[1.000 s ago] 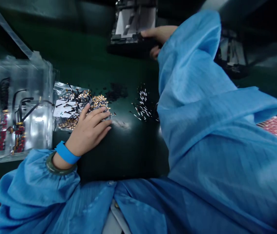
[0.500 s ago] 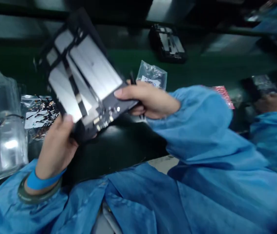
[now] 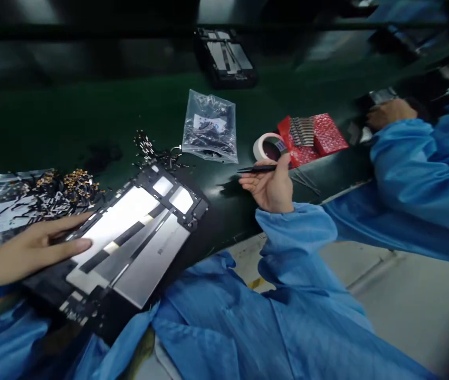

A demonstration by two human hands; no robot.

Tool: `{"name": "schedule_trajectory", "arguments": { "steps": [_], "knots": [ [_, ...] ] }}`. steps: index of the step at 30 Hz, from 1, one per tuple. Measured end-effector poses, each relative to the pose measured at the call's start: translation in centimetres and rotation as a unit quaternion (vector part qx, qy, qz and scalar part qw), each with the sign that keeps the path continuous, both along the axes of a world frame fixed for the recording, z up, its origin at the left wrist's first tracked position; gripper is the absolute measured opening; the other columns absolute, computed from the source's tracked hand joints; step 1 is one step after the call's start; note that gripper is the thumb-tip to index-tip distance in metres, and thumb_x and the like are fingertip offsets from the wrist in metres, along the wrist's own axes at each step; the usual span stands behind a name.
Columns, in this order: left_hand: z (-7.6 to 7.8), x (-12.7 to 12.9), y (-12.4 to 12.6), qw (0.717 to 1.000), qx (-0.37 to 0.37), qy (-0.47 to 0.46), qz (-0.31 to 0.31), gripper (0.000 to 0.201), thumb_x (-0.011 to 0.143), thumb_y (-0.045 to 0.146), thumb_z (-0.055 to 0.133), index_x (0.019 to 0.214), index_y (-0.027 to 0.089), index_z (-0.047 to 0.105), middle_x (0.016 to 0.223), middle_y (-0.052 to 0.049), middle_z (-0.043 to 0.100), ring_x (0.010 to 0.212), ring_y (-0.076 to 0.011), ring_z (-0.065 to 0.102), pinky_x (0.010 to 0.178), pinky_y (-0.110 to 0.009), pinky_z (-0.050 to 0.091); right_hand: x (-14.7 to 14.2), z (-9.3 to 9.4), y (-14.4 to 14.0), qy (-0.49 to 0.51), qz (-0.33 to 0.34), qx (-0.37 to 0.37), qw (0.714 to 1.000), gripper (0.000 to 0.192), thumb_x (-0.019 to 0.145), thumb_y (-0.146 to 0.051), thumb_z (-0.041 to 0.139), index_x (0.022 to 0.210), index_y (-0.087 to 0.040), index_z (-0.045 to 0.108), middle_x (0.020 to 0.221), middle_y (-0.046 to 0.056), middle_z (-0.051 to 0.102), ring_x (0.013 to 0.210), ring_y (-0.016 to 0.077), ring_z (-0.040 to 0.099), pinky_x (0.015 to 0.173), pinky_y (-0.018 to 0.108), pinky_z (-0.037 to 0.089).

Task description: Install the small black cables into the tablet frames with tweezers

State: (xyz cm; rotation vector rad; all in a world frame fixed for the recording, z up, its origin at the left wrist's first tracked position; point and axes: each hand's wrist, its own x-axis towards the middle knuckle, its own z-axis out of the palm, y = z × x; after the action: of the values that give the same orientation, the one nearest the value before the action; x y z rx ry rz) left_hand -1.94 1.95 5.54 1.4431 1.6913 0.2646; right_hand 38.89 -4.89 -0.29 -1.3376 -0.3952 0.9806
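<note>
My left hand (image 3: 46,248) grips the left long edge of an opened tablet (image 3: 145,243), its thumb lying on top. Silver battery packs, a dark ribbon strip and a small circuit board show in its black frame. The tablet lies tilted low in front of me, at the bench's near edge. To the right, my right hand (image 3: 274,187) holds black tweezers (image 3: 258,169) between thumb and fingers, points toward the left, palm partly turned up. Beyond the tablet lie loose small flex cables (image 3: 147,148) and a bigger heap of them (image 3: 61,192).
A clear plastic bag (image 3: 210,126) lies mid-bench, with a stack of opened tablets (image 3: 228,58) behind it. Right of my hand are a tape roll (image 3: 261,148), red bubble wrap (image 3: 331,134) bearing small metallic parts, and thin rods (image 3: 307,182). A co-worker's hand (image 3: 392,111) works farther right.
The tablet has come down from the raised two-handed hold and turned around. My right hand has let go of it and moved right with the tweezers. My view has shifted right.
</note>
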Motion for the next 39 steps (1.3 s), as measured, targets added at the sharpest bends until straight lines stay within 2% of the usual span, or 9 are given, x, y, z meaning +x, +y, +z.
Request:
{"name": "schedule_trajectory", "arguments": {
  "steps": [2,5,9,13,18,22,31,35,39],
  "knots": [
    [-0.3,0.7,1.3,0.998,-0.034,0.024,-0.043,0.058,0.037,0.048,0.085,0.09,0.027,0.075,0.068,0.005,0.071,0.055,-0.0177,0.066,0.038,-0.02,0.048,-0.6,-0.4,0.0,0.005,0.01,0.015,1.0,0.045,0.078,-0.065,0.06,0.077,-0.021,0.052,0.059,-0.001,0.067,0.055,0.0124,0.068,0.046,0.018,0.055],
    [-0.4,1.6,2.5,0.999,-0.02,0.006,-0.028,0.049,0.039,0.047,0.084,0.083,0.03,0.075,0.063,0.004,0.07,0.053,-0.02,0.065,0.028,-0.021,0.041,-1.4,-0.7,0.2,-0.033,0.032,0.082,0.996,0.044,0.063,-0.048,0.081,0.078,-0.022,0.049,0.066,-0.006,0.067,0.067,0.0113,0.071,0.062,0.019,0.059],
    [-0.9,1.5,3.1,0.996,-0.018,-0.045,-0.079,0.048,0.035,0.053,0.086,0.075,0.03,0.075,0.063,0.005,0.07,0.049,-0.019,0.062,0.034,-0.024,0.046,-1.6,-1.4,0.4,-0.134,0.035,0.106,0.985,0.04,0.064,-0.043,0.081,0.083,-0.023,0.051,0.08,-0.005,0.067,0.079,0.0135,0.072,0.073,0.026,0.059],
    [-2.1,1.3,3.6,0.965,0.077,-0.048,-0.246,0.051,0.052,0.067,0.076,0.084,0.027,0.076,0.083,0.001,0.074,0.072,-0.0192,0.067,0.055,-0.021,0.052,-1.2,-2.5,0.7,-0.291,0.008,0.105,0.951,0.032,0.072,-0.039,0.076,0.088,-0.023,0.054,0.088,-0.002,0.066,0.085,0.0137,0.069,0.081,0.029,0.056],
    [-3.2,1.8,3.3,0.876,0.305,-0.018,-0.374,0.039,0.077,0.062,0.062,0.098,0.032,0.075,0.078,0.0,0.063,0.067,-0.0151,0.059,0.061,-0.021,0.045,-1.2,-2.9,1.0,-0.372,0.022,0.083,0.924,0.026,0.078,-0.04,0.069,0.091,-0.024,0.055,0.091,-0.001,0.065,0.089,0.014,0.065,0.09,0.032,0.052],
    [-3.4,1.7,2.5,0.845,0.373,0.003,-0.384,0.034,0.083,0.056,0.059,0.105,0.034,0.072,0.079,0.0,0.058,0.068,-0.0156,0.053,0.064,-0.025,0.041,-1.2,-2.9,1.0,-0.382,0.024,0.075,0.921,0.023,0.079,-0.039,0.068,0.091,-0.024,0.056,0.091,-0.001,0.065,0.088,0.0141,0.065,0.09,0.032,0.051],
    [-2.9,1.9,1.9,0.87,0.347,-0.006,-0.35,0.031,0.083,0.055,0.058,0.099,0.032,0.072,0.085,0.0,0.06,0.075,-0.0181,0.058,0.067,-0.027,0.044,-1.0,-2.8,1.2,-0.361,0.02,0.08,0.929,0.024,0.076,-0.038,0.072,0.087,-0.024,0.057,0.087,-0.001,0.066,0.083,0.0148,0.066,0.084,0.033,0.052],
    [-1.3,3.1,0.7,0.904,0.315,-0.046,-0.284,0.033,0.082,0.048,0.062,0.11,0.03,0.067,0.107,-0.003,0.065,0.097,-0.0232,0.061,0.075,-0.029,0.052,-3.8,-0.4,1.0,-0.284,0.056,0.106,0.951,0.024,0.074,-0.035,0.075,0.085,-0.025,0.056,0.086,-0.002,0.07,0.08,0.015,0.069,0.08,0.032,0.055],
    [0.1,6.1,-1.3,0.927,0.177,-0.226,-0.241,0.045,0.079,0.037,0.067,0.121,0.024,0.059,0.108,-0.008,0.069,0.09,-0.0211,0.069,0.073,-0.029,0.059,-8.6,2.9,1.0,-0.118,0.201,0.103,0.967,0.028,0.072,-0.035,0.078,0.081,-0.024,0.054,0.082,-0.002,0.072,0.072,0.0139,0.071,0.069,0.028,0.057]
  ]
}}
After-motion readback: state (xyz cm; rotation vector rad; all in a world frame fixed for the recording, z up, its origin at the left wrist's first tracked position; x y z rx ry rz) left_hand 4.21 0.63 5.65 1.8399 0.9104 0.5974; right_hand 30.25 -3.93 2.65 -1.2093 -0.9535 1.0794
